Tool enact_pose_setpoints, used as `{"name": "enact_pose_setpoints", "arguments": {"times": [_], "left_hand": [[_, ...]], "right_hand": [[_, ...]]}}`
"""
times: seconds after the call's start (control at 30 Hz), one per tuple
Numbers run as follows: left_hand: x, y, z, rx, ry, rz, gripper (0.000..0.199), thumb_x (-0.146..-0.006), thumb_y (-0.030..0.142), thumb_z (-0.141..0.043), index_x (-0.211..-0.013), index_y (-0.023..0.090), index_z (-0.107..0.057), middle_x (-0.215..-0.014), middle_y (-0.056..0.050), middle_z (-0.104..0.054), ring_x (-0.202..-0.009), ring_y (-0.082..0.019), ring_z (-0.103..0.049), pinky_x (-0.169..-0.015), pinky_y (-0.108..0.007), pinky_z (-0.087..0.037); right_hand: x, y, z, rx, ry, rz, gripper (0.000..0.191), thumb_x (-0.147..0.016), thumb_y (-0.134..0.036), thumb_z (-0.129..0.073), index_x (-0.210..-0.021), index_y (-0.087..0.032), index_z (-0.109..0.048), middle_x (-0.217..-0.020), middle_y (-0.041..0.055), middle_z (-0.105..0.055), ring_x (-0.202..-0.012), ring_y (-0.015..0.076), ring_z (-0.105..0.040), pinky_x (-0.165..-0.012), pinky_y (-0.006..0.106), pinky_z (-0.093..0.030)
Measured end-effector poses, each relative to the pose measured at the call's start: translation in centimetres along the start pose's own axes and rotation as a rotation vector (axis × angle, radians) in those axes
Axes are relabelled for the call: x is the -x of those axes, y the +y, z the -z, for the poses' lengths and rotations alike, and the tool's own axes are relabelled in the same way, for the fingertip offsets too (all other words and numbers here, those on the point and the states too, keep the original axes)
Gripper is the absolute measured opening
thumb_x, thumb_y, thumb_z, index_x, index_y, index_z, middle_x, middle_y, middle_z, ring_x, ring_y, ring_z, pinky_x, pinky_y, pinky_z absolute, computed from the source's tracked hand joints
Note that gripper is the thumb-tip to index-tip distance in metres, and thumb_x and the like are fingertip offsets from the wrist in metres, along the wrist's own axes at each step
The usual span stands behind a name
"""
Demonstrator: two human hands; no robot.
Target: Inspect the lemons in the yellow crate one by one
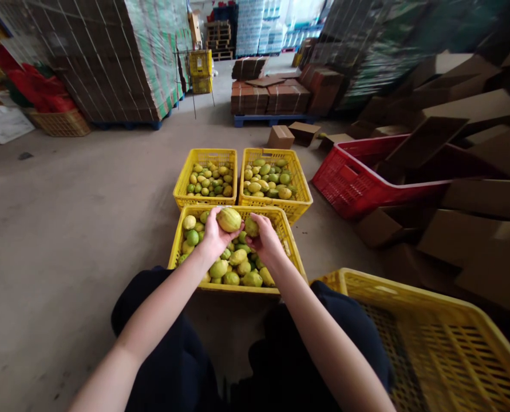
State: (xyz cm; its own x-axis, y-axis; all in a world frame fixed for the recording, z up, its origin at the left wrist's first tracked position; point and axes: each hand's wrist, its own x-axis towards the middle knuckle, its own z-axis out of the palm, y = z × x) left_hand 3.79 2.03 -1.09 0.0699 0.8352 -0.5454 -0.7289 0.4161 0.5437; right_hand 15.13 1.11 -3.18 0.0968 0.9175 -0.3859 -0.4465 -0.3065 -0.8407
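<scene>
Both of my hands are over the near yellow crate (295, 252), which is full of yellow and green lemons (238, 256). My left hand (214, 232) has its fingers wrapped around a large yellow-green lemon (229, 220). Just to the right, my right hand (264, 237) grips a smaller, greener lemon (252, 226), partly covered by the fingers. The two held lemons are close together, above the heap. Behind stand two more yellow crates, the left one (181, 191) with smaller lemons and the right one (301, 191) with larger ones.
An open yellow crate (409, 292) stands by my right leg. To the right, a red crate (344, 183) lies among piled cardboard boxes (473, 229). Flattened cartons (289, 97) sit on a blue pallet ahead; a wrapped stack (109, 57) rises at the left.
</scene>
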Motion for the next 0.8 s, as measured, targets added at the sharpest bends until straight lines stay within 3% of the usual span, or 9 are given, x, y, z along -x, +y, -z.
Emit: {"name": "enact_pose_setpoints", "arguments": {"times": [0.13, 0.23, 0.33, 0.5, 0.63, 0.8], "left_hand": [[0.4, 0.4, 0.5, -0.24, -0.063, -0.221, 0.007, -0.075, 0.022, -0.063, -0.08, 0.019, -0.059, -0.081, -0.002, -0.063, -0.076, -0.014, -0.061, -0.069, -0.025, -0.056], [0.4, 0.7, 1.2, -0.256, -0.032, -0.167, 0.009, -0.076, 0.024, -0.064, -0.081, 0.019, -0.06, -0.077, -0.001, -0.062, -0.073, -0.015, -0.061, -0.07, -0.029, -0.057], [0.3, 0.8, 1.7, -0.26, 0.008, -0.1, 0.006, -0.079, 0.024, -0.06, -0.083, 0.019, -0.059, -0.074, -0.002, -0.063, -0.072, -0.016, -0.063, -0.068, -0.03, -0.057], [0.2, 0.7, 1.9, -0.274, -0.031, -0.071, 0.007, -0.078, 0.024, -0.063, -0.081, 0.018, -0.059, -0.078, -0.004, -0.065, -0.078, -0.019, -0.066, -0.069, -0.031, -0.057], [0.7, 0.5, 1.6, -0.408, -0.069, -0.278, 0.017, -0.072, 0.024, -0.073, -0.085, 0.02, -0.063, -0.087, -0.003, -0.067, -0.087, -0.018, -0.065, -0.077, -0.029, -0.054], [1.9, 1.0, 1.4, -0.68, -0.203, -0.725, 0.04, -0.062, 0.02, -0.082, -0.099, 0.023, -0.066, -0.103, -0.003, -0.066, -0.1, -0.018, -0.06, -0.091, -0.024, -0.045]], "right_hand": [[0.5, -0.7, -0.1, 0.042, -0.017, 0.052, 0.02, -0.076, -0.03, -0.063, -0.089, -0.027, -0.047, -0.055, -0.009, -0.054, -0.038, 0.0094, -0.046, -0.032, 0.016, -0.032], [0.6, -1.2, 0.1, -0.066, -0.083, -0.146, 0.009, -0.083, -0.029, -0.054, -0.089, -0.023, -0.051, -0.055, -0.0038, -0.059, -0.035, 0.0088, -0.044, -0.03, 0.016, -0.03], [0.5, -1.3, 0.3, -0.163, -0.077, -0.336, 0.014, -0.088, -0.031, -0.047, -0.08, -0.019, -0.049, -0.056, 0.0021, -0.062, -0.034, 0.0086, -0.043, -0.029, 0.017, -0.03], [0.2, -0.8, 0.1, -0.143, -0.041, -0.34, 0.013, -0.085, -0.028, -0.052, -0.076, -0.019, -0.052, -0.055, 0.0018, -0.061, -0.036, 0.0099, -0.046, -0.03, 0.018, -0.035], [0.3, -0.7, 0.0, -0.036, -0.071, -0.114, 0.009, -0.075, -0.023, -0.064, -0.074, -0.019, -0.056, -0.06, -0.0015, -0.06, -0.043, 0.0101, -0.05, -0.036, 0.019, -0.04], [1.3, -1.9, 0.4, 0.196, -0.134, 0.383, 0.035, -0.058, -0.018, -0.077, -0.089, -0.025, -0.063, -0.071, -0.0061, -0.06, -0.061, 0.0113, -0.054, -0.054, 0.02, -0.047]]}}
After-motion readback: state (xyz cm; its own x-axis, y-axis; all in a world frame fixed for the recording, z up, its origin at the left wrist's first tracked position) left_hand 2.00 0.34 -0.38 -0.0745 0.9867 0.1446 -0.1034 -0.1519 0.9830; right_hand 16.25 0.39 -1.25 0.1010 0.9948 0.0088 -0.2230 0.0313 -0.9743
